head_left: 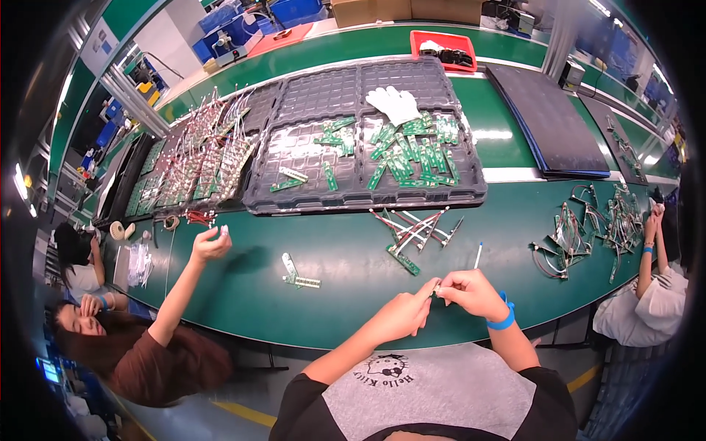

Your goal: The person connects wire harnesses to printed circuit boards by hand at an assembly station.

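Close to the table's near edge, my left hand (409, 312) and my right hand (471, 292) meet with fingers closed. Between their fingertips is a small green circuit board (435, 293), mostly covered by the fingers. My right wrist wears a blue band. Just beyond my hands lie boards with red and white wires (412, 234), crossed over one another. A white pen-like stick (479, 255) lies past my right hand. Two loose circuit boards (306, 281) rest to the left of my hands.
A black compartment tray (368, 197) holds green boards and a white glove (393, 105). Wired boards pile up left (209, 158) and right (566, 235). Behind stand a red bin (443, 44) and dark sheets (548, 121). A co-worker's hand (212, 244) reaches over the table's left side.
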Available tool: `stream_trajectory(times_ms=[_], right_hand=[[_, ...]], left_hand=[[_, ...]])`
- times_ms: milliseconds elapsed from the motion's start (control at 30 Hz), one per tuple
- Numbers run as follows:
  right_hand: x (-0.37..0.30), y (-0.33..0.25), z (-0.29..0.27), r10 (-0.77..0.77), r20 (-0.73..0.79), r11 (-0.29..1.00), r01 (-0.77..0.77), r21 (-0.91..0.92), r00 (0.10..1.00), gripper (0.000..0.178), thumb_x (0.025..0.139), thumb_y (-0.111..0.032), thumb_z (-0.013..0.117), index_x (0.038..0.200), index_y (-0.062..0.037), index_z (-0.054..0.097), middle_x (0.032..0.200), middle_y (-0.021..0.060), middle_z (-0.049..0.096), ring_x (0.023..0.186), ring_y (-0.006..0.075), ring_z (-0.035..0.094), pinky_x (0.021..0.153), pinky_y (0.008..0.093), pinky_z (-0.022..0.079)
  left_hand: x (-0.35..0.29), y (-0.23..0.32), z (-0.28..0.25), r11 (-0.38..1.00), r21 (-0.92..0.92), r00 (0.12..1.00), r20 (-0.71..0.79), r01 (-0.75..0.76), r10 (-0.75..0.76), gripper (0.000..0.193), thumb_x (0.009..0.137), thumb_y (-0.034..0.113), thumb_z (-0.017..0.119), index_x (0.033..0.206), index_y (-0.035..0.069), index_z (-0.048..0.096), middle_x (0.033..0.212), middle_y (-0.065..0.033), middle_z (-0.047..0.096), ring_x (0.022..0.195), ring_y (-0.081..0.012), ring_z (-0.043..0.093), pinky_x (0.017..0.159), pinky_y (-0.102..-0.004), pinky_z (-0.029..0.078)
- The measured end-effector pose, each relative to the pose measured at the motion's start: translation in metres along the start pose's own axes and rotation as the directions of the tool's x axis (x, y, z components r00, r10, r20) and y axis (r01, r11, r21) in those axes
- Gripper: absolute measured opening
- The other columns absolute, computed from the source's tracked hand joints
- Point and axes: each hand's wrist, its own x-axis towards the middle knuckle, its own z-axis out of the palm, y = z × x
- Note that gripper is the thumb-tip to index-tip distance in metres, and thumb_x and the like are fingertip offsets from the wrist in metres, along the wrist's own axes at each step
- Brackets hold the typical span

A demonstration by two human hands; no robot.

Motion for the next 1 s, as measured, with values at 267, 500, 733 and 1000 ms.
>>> stream_trajectory(times_ms=[267, 500, 733, 1000], right_hand=[[0.007, 0.002, 0.012, -0.006, -0.176, 0.999, 0.0, -0.037, 0.984, 0.015, 0.082, -0.012, 0.058, 0.075, 0.0018, 0.058, 0.058, 0.0008, 0.055, 0.053, 0.0034, 0.048, 0.046, 0.0196, 0.037], [0.001, 0.007, 0.016, 0.01, -0.157, 1.0, -0.01, 0.001, 0.987, 0.016, 0.083, -0.012, 0.057, 0.075, 0.002, 0.057, 0.058, 0.0004, 0.054, 0.053, 0.0027, 0.047, 0.046, 0.019, 0.036], [-0.002, 0.006, 0.02, 0.02, -0.184, 1.0, -0.021, -0.004, 0.983, 0.013, 0.083, -0.01, 0.057, 0.078, 0.0013, 0.056, 0.066, 0.0004, 0.055, 0.058, 0.0039, 0.049, 0.05, 0.019, 0.038], [-0.025, -0.008, -0.003, -0.195, -0.461, 0.912, -0.013, -0.411, 0.866, 0.015, 0.078, -0.012, 0.061, 0.073, 0.0015, 0.057, 0.063, 0.0086, 0.052, 0.056, 0.0163, 0.05, 0.051, 0.0259, 0.039]], left_hand=[[0.005, -0.006, -0.002, 0.948, 0.289, 0.893, -0.381, -0.131, 0.239, 0.04, 0.084, 0.01, 0.049, 0.124, 0.01, 0.043, 0.076, -0.0123, 0.063, 0.064, -0.0252, 0.063, 0.059, -0.0347, 0.05], [0.002, -0.017, 0.011, 0.911, 0.334, 0.829, -0.417, -0.242, 0.373, 0.034, 0.08, 0.006, 0.052, 0.114, 0.003, 0.048, 0.076, -0.015, 0.061, 0.066, -0.0305, 0.061, 0.058, -0.0376, 0.05], [0.001, -0.015, 0.015, 0.988, -0.012, 0.9, -0.414, -0.152, 0.133, 0.028, 0.087, 0.007, 0.049, 0.114, -0.002, 0.048, 0.067, -0.0124, 0.061, 0.058, -0.0174, 0.064, 0.054, -0.0268, 0.05], [0.001, -0.029, 0.01, 0.923, -0.342, 0.9, -0.436, -0.175, 0.009, 0.033, 0.09, 0.008, 0.044, 0.121, -0.003, 0.039, 0.081, -0.0114, 0.063, 0.073, -0.0175, 0.064, 0.066, -0.0245, 0.048]])
